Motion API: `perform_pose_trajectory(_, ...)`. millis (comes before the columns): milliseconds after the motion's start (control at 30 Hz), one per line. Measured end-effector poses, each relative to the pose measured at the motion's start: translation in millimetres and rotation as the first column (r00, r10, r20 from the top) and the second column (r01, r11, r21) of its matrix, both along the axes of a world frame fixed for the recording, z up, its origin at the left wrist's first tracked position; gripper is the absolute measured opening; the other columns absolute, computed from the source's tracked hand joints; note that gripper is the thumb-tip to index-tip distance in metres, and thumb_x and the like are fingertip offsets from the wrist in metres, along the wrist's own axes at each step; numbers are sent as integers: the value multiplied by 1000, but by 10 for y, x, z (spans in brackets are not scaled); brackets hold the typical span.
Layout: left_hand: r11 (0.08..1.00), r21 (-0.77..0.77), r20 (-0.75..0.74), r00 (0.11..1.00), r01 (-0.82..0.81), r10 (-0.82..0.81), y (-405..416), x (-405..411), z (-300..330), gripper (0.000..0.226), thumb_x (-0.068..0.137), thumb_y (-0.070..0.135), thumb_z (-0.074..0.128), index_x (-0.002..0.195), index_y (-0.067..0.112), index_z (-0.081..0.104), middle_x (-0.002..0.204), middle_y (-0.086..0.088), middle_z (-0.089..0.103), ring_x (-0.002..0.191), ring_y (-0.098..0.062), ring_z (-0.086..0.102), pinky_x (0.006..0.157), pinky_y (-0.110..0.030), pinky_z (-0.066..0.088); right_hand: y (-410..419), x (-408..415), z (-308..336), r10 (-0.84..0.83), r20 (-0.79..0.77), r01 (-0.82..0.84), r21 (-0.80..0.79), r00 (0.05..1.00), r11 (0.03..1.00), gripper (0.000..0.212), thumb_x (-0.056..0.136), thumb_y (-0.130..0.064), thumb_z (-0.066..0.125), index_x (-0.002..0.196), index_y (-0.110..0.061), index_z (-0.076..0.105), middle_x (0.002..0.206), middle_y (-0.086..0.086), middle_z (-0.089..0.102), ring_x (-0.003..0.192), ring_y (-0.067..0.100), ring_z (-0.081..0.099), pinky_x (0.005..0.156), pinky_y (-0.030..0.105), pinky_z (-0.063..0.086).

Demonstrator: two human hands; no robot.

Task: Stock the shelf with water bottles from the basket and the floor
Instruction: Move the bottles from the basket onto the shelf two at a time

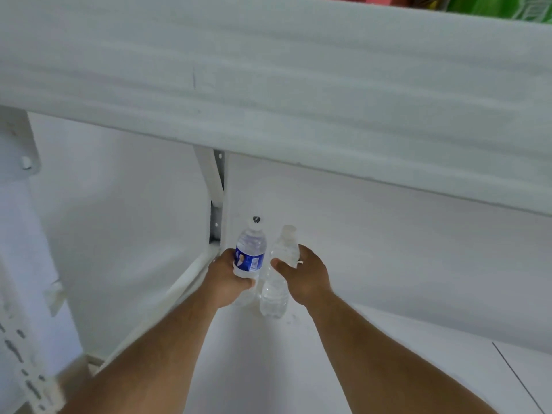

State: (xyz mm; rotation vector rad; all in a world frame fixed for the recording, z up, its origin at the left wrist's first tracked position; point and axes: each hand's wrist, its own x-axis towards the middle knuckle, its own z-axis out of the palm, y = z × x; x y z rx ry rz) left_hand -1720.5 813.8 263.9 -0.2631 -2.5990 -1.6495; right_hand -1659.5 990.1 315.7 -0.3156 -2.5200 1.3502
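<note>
Both my arms reach into the back left corner of a white shelf [373, 339]. My left hand [225, 280] grips a clear water bottle with a blue label [250, 252], upright with a white cap. My right hand [304, 273] grips a clear bottle without a label [277, 282], upright right beside the first; its base sits on the shelf board. Whether the labelled bottle's base touches the board is hidden by my left hand. The basket and the floor are out of view.
A white upper shelf [268, 94] overhangs the bottles close above. A slotted metal upright [216, 204] and a slanted bracket [179, 288] bound the shelf at the left. Coloured packages [493, 7] lie on the upper shelf at the top right.
</note>
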Motion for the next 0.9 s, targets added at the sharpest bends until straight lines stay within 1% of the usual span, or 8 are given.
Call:
perform_pose_trajectory(167,1000,-17,-24,1000,12,-13,-11,-60,-101,56,61,15,86,109,28,57,100,8,67,93,-14,65,85,-31,53,-4,-55,-2,6,-3,-6,6,1000,1000,45,80,-47,73,120,-35,58,110,-17,63,103,9,61,86,25,47)
perform_pose_trajectory(300,1000,-7,-62,998,27,-28,-71,-59,-136,54,64,19,86,101,43,54,99,16,66,93,-5,63,74,-17,45,26,-54,3,20,19,-20,3,1000,1000,37,79,-47,74,111,-40,55,95,-24,61,94,7,60,76,20,43)
perform_pose_trajectory(433,998,12,-44,997,67,-66,-77,-21,-139,60,69,16,84,118,34,54,114,9,65,106,-14,61,94,-34,48,35,-40,20,25,69,-26,17,997,1000,56,79,-49,73,127,-28,55,116,-11,65,109,16,61,95,34,49)
perform_pose_trajectory(500,997,5,-25,997,76,-76,-76,19,-140,61,71,18,83,121,36,52,112,13,64,106,-13,61,93,-31,48,39,-20,36,24,113,-27,31,993,999,55,77,-48,74,123,-26,54,116,-8,65,106,17,62,96,38,50)
perform_pose_trajectory(600,998,-13,4,998,68,-68,-93,126,-117,65,71,19,82,121,41,46,107,17,61,97,-5,60,81,-22,45,65,53,60,5,194,-15,50,981,999,66,79,-47,74,131,-18,45,121,-5,58,116,22,57,86,28,44)
perform_pose_trajectory(700,999,-7,44,998,40,-40,-127,284,-67,65,71,16,79,125,30,45,113,4,63,103,-17,62,87,-36,52,74,198,62,-20,270,-2,83,963,997,88,86,-47,68,152,-9,24,151,7,42,135,25,44,92,26,38)
perform_pose_trajectory(833,994,-108,104,995,5,6,-231,658,51,70,75,18,72,136,26,40,114,0,64,103,-23,63,89,-41,54,-6,566,31,-34,367,-27,158,929,987,79,93,-42,60,154,-11,22,154,7,39,132,25,47,85,25,39)
perform_pose_trajectory(900,983,-181,132,991,37,-13,-308,926,140,65,76,23,67,135,30,42,114,2,65,105,-23,64,90,-41,54,-103,797,39,-18,396,-57,177,918,982,75,94,-41,58,154,-12,24,155,7,38,134,25,45,92,25,40)
